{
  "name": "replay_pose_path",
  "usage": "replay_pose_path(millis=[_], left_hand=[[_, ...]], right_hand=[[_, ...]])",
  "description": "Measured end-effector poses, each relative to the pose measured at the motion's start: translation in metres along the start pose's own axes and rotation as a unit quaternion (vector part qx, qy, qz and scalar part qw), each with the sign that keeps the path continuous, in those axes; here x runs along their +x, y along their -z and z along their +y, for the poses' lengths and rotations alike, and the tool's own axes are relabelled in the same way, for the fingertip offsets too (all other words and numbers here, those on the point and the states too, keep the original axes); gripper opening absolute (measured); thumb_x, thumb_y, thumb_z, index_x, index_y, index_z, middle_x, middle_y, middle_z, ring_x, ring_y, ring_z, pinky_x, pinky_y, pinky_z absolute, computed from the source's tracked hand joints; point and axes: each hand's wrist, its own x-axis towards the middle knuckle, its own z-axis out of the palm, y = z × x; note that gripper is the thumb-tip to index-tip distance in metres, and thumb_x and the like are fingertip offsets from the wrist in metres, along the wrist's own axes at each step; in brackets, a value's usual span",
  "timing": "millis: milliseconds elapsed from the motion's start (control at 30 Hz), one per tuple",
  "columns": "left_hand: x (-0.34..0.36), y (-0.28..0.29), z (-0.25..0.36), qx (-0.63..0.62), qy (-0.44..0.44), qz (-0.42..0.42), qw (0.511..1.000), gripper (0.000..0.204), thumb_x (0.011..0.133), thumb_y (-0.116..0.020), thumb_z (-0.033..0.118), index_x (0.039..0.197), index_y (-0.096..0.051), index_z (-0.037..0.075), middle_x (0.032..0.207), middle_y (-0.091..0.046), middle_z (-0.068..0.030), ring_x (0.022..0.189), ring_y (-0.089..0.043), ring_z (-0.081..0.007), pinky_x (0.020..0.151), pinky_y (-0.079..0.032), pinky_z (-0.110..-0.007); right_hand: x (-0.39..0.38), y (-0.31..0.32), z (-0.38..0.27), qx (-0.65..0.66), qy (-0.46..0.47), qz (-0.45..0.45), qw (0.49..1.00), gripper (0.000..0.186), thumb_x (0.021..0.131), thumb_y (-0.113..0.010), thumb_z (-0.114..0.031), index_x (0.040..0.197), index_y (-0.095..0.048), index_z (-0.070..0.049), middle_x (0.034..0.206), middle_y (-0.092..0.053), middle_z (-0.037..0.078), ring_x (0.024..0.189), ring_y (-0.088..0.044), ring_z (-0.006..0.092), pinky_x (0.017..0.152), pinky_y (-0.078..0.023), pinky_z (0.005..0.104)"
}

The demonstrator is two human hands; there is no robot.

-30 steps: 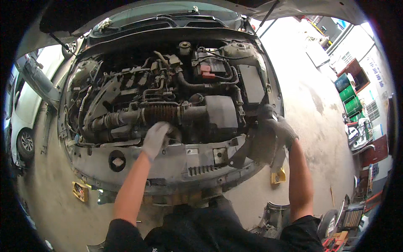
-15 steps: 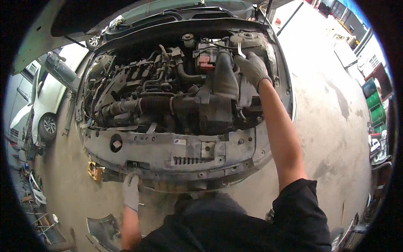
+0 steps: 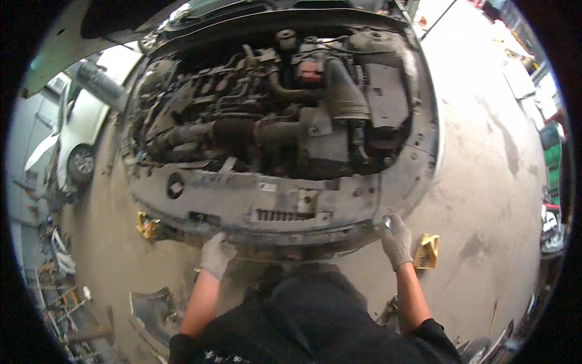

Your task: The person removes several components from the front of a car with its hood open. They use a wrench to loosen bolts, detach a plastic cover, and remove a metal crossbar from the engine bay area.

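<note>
Had gloved left hand at near edge of front panel, left of panel's middle. Saw fingers partly curled; couldn't tell whether pinching anything, too blurred. Had gloved right hand at panel's near right edge, fingers pinching small shiny piece, too blurred to identify. Saw engine just beyond panel, black air box beyond panel's right half, wide black hose lying tilted farther beyond. Spotted red battery cover well beyond panel. On floor, found one yellow box just off panel's left front edge, another yellow box off panel's right front edge.
</note>
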Motion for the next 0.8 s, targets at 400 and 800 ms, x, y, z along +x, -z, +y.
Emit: replay_pose_path(millis=[400,800], left_hand=[[-0.007,0.036,0.030,0.085,-0.026,0.075,0.993,0.032,0.094,-0.061,0.036,0.110,-0.058,0.008,0.100,-0.063,-0.0102,0.079,-0.064,-0.0207,0.058,-0.052,-0.038],[0.026,0.052,0.029,0.091,0.034,0.108,0.989,0.052,0.093,-0.065,0.046,0.127,-0.061,0.007,0.095,-0.058,-0.0049,0.084,-0.056,-0.0148,0.073,-0.049,-0.034]], right_hand=[[0.012,-0.183,-0.193,-0.336,0.334,-0.388,0.790,0.059,0.080,-0.071,-0.051,0.116,-0.065,-0.004,0.103,-0.071,0.021,0.096,-0.069,0.0358,0.081,-0.055,0.0468],[0.001,-0.158,-0.220,-0.363,0.422,-0.307,0.772,0.052,0.083,-0.061,-0.050,0.102,-0.064,-0.002,0.090,-0.071,0.021,0.084,-0.070,0.0370,0.074,-0.055,0.0473]])
